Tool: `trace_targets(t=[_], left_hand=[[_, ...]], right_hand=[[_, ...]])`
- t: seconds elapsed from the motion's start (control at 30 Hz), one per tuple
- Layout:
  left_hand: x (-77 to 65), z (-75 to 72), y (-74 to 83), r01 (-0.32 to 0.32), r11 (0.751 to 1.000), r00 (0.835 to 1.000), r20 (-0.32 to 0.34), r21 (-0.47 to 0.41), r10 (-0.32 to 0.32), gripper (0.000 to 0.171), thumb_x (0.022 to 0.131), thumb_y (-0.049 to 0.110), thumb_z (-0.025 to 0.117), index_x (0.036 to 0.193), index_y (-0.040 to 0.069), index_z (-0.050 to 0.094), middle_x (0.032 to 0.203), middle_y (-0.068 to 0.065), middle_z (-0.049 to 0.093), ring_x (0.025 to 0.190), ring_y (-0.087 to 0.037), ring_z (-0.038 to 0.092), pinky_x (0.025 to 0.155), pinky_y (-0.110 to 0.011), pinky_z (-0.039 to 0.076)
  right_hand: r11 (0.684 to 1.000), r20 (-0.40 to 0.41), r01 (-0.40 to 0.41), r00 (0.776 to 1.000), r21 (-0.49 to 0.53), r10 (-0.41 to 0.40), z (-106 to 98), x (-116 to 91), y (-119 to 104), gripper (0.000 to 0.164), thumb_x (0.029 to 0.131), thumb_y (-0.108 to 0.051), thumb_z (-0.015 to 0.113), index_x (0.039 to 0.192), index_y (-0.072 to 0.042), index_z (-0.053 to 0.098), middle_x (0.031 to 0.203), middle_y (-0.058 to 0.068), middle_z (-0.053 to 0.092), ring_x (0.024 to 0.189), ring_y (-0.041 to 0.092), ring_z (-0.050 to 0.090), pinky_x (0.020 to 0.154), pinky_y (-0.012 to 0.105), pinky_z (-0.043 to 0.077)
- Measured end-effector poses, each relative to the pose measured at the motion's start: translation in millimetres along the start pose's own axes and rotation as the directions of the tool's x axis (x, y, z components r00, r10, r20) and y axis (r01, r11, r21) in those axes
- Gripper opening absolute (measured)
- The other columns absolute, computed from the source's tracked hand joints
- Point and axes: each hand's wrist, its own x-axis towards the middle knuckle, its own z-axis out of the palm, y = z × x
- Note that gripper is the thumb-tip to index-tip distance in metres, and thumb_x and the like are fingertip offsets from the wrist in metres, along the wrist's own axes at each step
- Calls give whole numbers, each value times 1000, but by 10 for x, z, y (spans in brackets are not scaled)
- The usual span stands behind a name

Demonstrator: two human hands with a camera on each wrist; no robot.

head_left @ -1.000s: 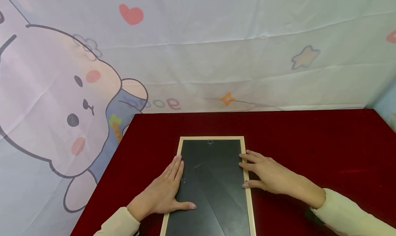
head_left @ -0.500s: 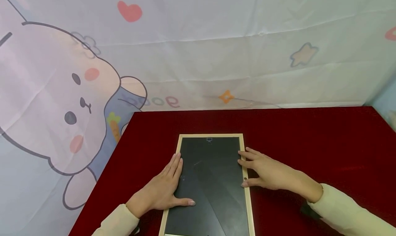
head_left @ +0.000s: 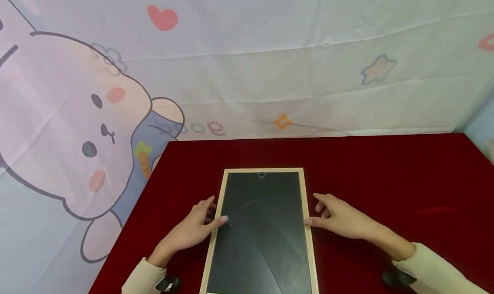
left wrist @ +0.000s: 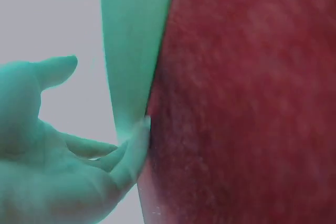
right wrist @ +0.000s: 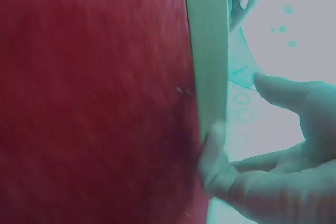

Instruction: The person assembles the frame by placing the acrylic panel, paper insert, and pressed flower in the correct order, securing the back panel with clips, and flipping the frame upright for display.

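A picture frame (head_left: 262, 238) lies back up on the red-covered table, with a pale wooden border and a dark backing board; its near end is cut off by the view. At its left edge is my left hand (head_left: 193, 227), the thumb over the border and the fingers bent down outside it. My right hand (head_left: 345, 219) is at the right edge, its thumb over the border and its other fingers lowered beside the table. In both wrist views fingertips touch the frame's side (left wrist: 134, 45) low down, while each thumb stands apart from that side.
Red cloth (head_left: 386, 169) covers the table. Behind it hangs a pale cloth backdrop (head_left: 251, 79) printed with a cartoon animal, a heart and stars. Dark wrist devices (head_left: 397, 279) show at both cuffs.
Both hands have gone from lying over the frame's borders to its outer sides, with their fingers now bent down beside the edges. The frame has hardly shifted.
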Motion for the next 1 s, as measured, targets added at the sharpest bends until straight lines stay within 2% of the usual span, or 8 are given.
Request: trace_targets(t=[0.1, 0.17, 0.33, 0.47, 0.63, 0.77, 0.87, 1.0], left_hand=[[-10, -26, -25, 65, 995, 997, -30, -70, -67, 84, 103, 48, 65, 160, -5, 33, 124, -14, 65, 102, -21, 69, 90, -43, 60], [-13, -27, -33, 78, 991, 997, -16, -111, -80, 77, 104, 45, 64, 159, -2, 38, 120, -14, 64, 96, -19, 69, 86, -39, 60], [-30, 34, -25, 97, 976, 995, -13, -195, -102, 69, 102, 40, 69, 161, 13, 43, 128, -14, 51, 104, -24, 61, 85, -38, 60], [-19, 120, 6, 91, 953, 994, -27, -289, -103, 74, 101, 41, 69, 165, 23, 36, 140, -17, 45, 116, -30, 60, 90, -46, 62], [16, 146, 147, 16, 870, 1000, 11, -492, -12, 81, 105, 35, 65, 167, 46, 14, 163, -23, 35, 134, -44, 58, 99, -63, 57], [45, 79, 342, -40, 802, 994, 56, -597, 91, 91, 108, 23, 60, 160, 62, -3, 168, -21, 30, 140, -48, 55, 108, -69, 49], [117, 31, 502, -120, 806, 987, 16, -579, 158, 99, 107, 15, 61, 158, 65, -7, 169, -14, 32, 140, -45, 57, 109, -67, 50], [256, -14, 680, -221, 839, 974, -60, -498, 220, 110, 102, 6, 67, 158, 64, -8, 168, -8, 34, 138, -44, 59, 99, -65, 57]], right_hand=[[990, 74, -26, 997, 142, 16, 65, 51, 0, 96, 99, -42, 73, 159, 15, 24, 103, 9, 65, 77, 15, 60, 61, 26, 50], [979, 107, -33, 994, 201, 12, 108, 89, -17, 94, 100, -40, 71, 161, 12, 22, 94, 8, 63, 71, 16, 57, 58, 26, 48], [978, 77, -12, 997, 206, -4, 193, 144, -67, 88, 101, -40, 70, 163, 4, 27, 84, 7, 60, 67, 17, 57, 55, 27, 47], [981, 13, -46, 999, 188, 45, 207, 101, -87, 90, 102, -42, 69, 163, 7, 25, 84, 6, 60, 68, 17, 57, 55, 28, 48], [989, -96, -32, 994, 148, 46, 47, 21, -158, 93, 102, -46, 67, 165, 3, 19, 90, 7, 60, 74, 18, 57, 60, 27, 50], [986, -185, 43, 983, 161, -12, -155, -8, -267, 88, 104, -43, 66, 169, -11, 17, 104, 11, 59, 97, 25, 69, 73, 30, 62], [978, -238, 87, 970, 192, -39, -320, -35, -335, 83, 105, -38, 65, 170, -17, 16, 110, 14, 56, 115, 33, 72, 82, 37, 66], [975, -298, 115, 953, 191, -54, -530, -75, -391, 76, 108, -37, 59, 170, -26, 16, 114, 16, 56, 120, 38, 71, 86, 38, 66]])
